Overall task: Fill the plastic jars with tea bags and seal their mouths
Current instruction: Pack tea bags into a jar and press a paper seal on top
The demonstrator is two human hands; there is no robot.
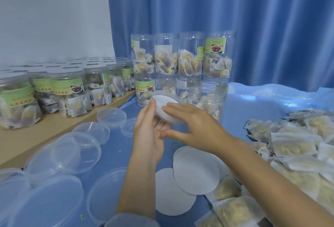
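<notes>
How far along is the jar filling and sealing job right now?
Done: lidded, labelled jars of tea bags on the wooden shelf. In hand: both hands, left and right, fit a white round liner into a clear plastic lid. Left: open filled jars, loose tea bags.

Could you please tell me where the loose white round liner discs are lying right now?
In the head view, the loose white round liner discs lie on the blue table cover, low centre, just left of the tea bag pile.

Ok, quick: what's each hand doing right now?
Left hand: holds the clear lid with its white liner.
Right hand: fingers press on the liner.
</notes>
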